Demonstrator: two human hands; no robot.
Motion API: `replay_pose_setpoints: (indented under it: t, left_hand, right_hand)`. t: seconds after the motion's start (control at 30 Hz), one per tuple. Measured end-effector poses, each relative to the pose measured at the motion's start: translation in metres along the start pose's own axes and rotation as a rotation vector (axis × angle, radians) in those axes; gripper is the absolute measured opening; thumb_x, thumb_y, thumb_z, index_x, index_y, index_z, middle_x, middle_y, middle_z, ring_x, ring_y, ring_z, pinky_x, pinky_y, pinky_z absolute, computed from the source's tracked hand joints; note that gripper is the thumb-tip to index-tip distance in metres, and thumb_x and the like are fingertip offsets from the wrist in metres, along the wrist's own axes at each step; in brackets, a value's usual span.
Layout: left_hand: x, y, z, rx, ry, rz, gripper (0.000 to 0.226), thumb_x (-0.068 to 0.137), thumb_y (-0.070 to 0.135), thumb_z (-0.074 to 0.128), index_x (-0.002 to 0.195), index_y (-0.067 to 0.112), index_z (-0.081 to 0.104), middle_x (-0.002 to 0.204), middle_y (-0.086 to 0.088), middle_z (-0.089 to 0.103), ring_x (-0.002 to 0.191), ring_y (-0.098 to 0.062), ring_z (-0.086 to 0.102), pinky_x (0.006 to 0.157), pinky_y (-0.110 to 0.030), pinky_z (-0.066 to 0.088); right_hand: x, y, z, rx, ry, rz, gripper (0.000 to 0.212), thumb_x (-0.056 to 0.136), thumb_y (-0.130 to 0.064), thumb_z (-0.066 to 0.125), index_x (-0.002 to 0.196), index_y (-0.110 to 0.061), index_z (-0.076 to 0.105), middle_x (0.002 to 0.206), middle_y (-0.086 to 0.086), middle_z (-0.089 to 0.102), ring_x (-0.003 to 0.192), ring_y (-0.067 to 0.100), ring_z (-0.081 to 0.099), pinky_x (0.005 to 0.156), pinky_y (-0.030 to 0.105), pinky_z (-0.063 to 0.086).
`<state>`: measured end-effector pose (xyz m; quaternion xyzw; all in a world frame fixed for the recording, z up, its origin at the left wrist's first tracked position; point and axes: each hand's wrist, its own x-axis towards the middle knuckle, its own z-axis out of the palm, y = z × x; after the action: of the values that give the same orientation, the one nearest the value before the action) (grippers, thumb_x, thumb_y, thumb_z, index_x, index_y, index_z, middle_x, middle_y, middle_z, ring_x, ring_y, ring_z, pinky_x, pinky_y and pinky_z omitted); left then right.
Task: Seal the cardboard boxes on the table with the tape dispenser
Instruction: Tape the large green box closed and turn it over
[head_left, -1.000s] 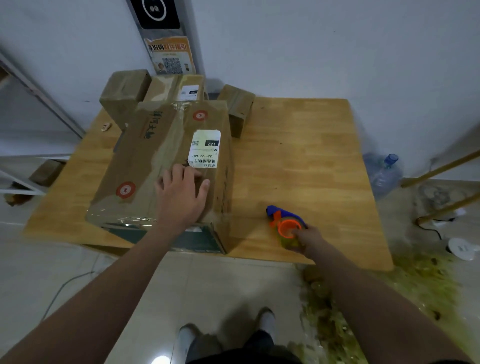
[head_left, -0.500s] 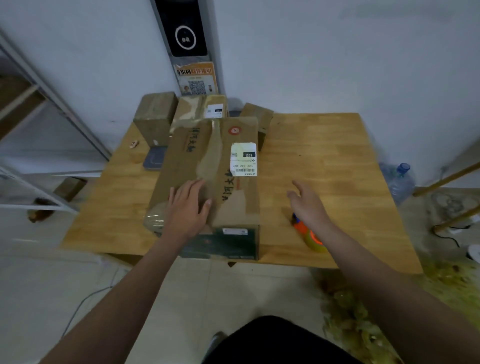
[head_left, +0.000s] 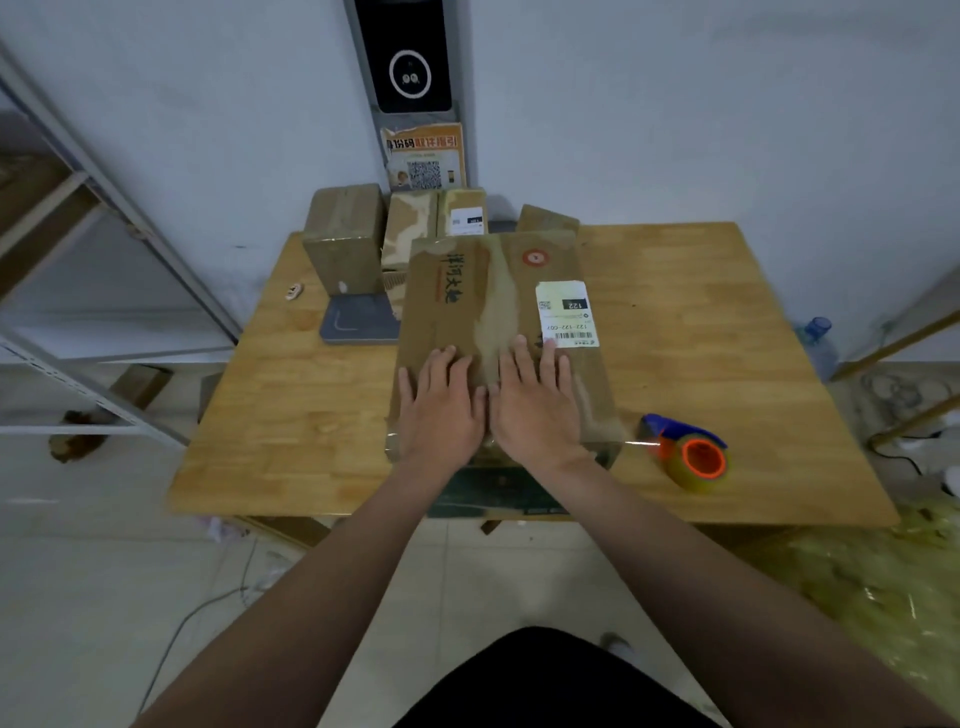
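Note:
A large cardboard box (head_left: 467, 296) with a white shipping label and a shiny tape strip down its middle lies on the wooden table (head_left: 691, 332), reaching its front edge. My left hand (head_left: 441, 410) and my right hand (head_left: 535, 410) rest flat side by side on the near part of the box top, fingers straight, on either side of the taped seam. The blue tape dispenser (head_left: 685, 449) with an orange-cored roll lies on the table to the right of the box, near the front edge, with nothing touching it.
Behind the big box stand three smaller cardboard boxes (head_left: 345, 234) against the wall, and a grey flat pad (head_left: 358, 322) lies at their left. A metal shelf (head_left: 104, 291) is at the left. A water bottle (head_left: 818, 343) and crumpled plastic (head_left: 883, 571) lie on the floor at right.
My right hand left the tape dispenser and moved left onto the box top beside my left hand. The box swung straighter on the table.

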<state>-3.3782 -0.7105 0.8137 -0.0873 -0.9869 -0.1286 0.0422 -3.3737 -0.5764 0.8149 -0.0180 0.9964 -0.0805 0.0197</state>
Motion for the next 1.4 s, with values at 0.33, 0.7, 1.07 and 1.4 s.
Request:
replay_pose_setpoints:
  t: [0.33, 0.7, 1.07, 1.4]
  left_hand:
    - [-0.006, -0.046, -0.001, -0.262, 0.008, -0.080, 0.054, 0.106, 0.046, 0.039, 0.154, 0.020, 0.037, 0.167, 0.004, 0.022, 0.156, -0.017, 0.010, 0.123, -0.044, 0.024]
    - [-0.018, -0.051, -0.009, -1.224, -0.068, -0.589, 0.043, 0.106, 0.032, 0.050, 0.149, 0.028, 0.045, 0.123, 0.007, 0.065, 0.108, -0.011, 0.062, 0.077, -0.027, 0.050]
    - [-0.014, -0.058, -0.018, -0.577, -0.038, -0.301, 0.062, 0.103, 0.047, 0.050, 0.156, 0.025, 0.026, 0.160, 0.000, 0.033, 0.146, -0.025, 0.034, 0.117, -0.048, 0.033]
    - [0.000, -0.020, -0.002, 0.113, -0.102, 0.065, 0.077, 0.099, 0.061, 0.000, 0.161, 0.018, 0.019, 0.171, -0.004, 0.008, 0.157, -0.020, 0.000, 0.126, -0.055, 0.007]
  right_hand:
    - [-0.019, 0.058, -0.002, 0.011, 0.056, 0.091, 0.062, 0.107, -0.043, 0.015, 0.161, -0.013, 0.010, 0.169, 0.004, 0.000, 0.155, 0.022, -0.006, 0.125, 0.049, 0.008]
    - [-0.036, 0.081, -0.007, 1.201, 0.140, 0.527, 0.046, 0.108, -0.033, 0.038, 0.154, -0.024, 0.036, 0.142, -0.007, 0.048, 0.128, 0.014, 0.047, 0.106, 0.037, 0.043]
    - [-0.029, 0.101, -0.005, 0.579, 0.162, 0.207, 0.064, 0.104, -0.046, 0.037, 0.158, -0.017, 0.021, 0.165, 0.004, 0.021, 0.154, 0.022, 0.013, 0.124, 0.048, 0.019]
    - [-0.005, 0.012, -0.003, -0.019, 0.093, -0.165, 0.069, 0.105, -0.054, 0.007, 0.159, -0.013, 0.019, 0.167, 0.004, 0.015, 0.155, 0.018, 0.007, 0.126, 0.042, 0.012]
